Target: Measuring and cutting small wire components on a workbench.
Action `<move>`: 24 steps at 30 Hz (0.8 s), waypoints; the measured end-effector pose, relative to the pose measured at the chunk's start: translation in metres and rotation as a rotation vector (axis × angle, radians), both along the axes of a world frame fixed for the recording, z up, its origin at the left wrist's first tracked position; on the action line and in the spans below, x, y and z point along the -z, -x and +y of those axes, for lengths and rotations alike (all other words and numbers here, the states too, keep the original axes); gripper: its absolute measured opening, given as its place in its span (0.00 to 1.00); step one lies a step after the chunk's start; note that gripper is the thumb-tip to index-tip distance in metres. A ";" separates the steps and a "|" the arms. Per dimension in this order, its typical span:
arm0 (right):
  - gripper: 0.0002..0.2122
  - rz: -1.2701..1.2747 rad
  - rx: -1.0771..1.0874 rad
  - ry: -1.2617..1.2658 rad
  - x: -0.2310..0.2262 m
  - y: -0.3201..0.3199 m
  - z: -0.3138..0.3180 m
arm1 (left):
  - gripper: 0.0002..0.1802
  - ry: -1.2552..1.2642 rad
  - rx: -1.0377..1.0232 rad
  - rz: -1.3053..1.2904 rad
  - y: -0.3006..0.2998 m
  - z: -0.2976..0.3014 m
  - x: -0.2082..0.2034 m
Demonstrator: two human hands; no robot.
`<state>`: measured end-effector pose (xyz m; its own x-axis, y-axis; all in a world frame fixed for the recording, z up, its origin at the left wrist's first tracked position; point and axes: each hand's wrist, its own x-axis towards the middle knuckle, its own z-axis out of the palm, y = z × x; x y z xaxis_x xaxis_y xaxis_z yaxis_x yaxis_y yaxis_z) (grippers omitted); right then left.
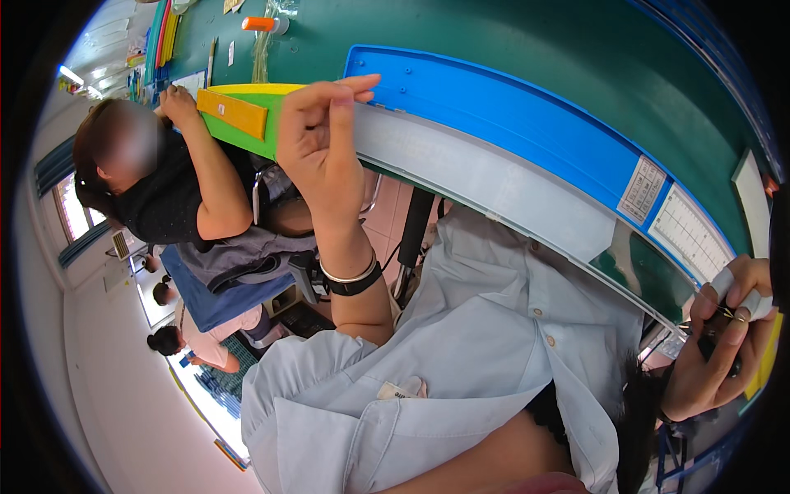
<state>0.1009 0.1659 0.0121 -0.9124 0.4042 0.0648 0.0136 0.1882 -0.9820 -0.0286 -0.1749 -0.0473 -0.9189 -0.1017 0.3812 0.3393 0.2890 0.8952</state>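
Note:
My left hand (322, 152), with a metal bangle and a black band at the wrist, is raised over the bench's front edge. Its thumb and fingers are drawn together in a pinch; anything between them is too small to see. The fingertips overlap the left end of a long blue tray (494, 111). At the far right, what appears to be my right hand (699, 375) pinches a small dark piece with gold-coloured tips (726, 313). White-covered fingertips (753, 303) meet it there; whose they are is unclear. Hair hides the forearm.
A pale grey strip (494, 169) runs along the tray's near side on the green bench (494, 29). An orange-capped tube (265, 25) lies at the back left. A person in black (185, 185) sits at my left beside a yellow-and-green panel (239, 119).

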 end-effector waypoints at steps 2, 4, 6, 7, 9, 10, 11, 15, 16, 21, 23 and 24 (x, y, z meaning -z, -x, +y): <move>0.09 -0.053 0.028 -0.034 -0.002 -0.003 0.002 | 0.13 0.240 0.082 -0.009 0.001 -0.010 0.002; 0.09 -0.035 0.015 -0.027 -0.003 0.000 0.001 | 0.14 0.190 0.087 0.001 0.000 -0.004 0.003; 0.10 -0.016 -0.001 -0.016 -0.002 -0.001 0.003 | 0.14 0.144 0.090 0.011 -0.002 0.002 -0.004; 0.10 -0.017 -0.003 -0.008 0.000 -0.004 0.008 | 0.14 -0.095 0.131 -0.029 -0.003 0.005 -0.013; 0.10 -0.016 -0.006 -0.002 0.007 -0.015 0.020 | 0.14 -0.336 0.171 -0.068 -0.003 0.003 -0.015; 0.10 -0.080 0.101 -0.098 0.014 -0.022 0.026 | 0.14 -0.273 0.113 -0.074 -0.003 -0.004 -0.010; 0.10 -0.142 0.206 -0.193 0.019 -0.025 0.029 | 0.15 -0.210 0.054 -0.078 -0.003 -0.011 -0.007; 0.13 0.263 -0.234 -0.021 0.013 0.020 0.031 | 0.15 0.075 0.059 -0.075 0.001 -0.015 -0.002; 0.12 0.258 -0.244 -0.015 0.013 0.020 0.033 | 0.14 0.058 0.045 -0.076 0.001 -0.013 -0.003; 0.12 0.269 -0.260 0.003 0.016 0.024 0.033 | 0.11 -0.002 0.052 0.034 0.001 -0.010 -0.007; 0.11 0.298 -0.265 -0.066 0.013 0.023 0.035 | 0.10 0.555 -0.144 0.136 0.007 -0.014 -0.001; 0.11 0.298 -0.264 -0.065 0.013 0.023 0.036 | 0.10 0.556 -0.143 0.136 0.007 -0.014 0.000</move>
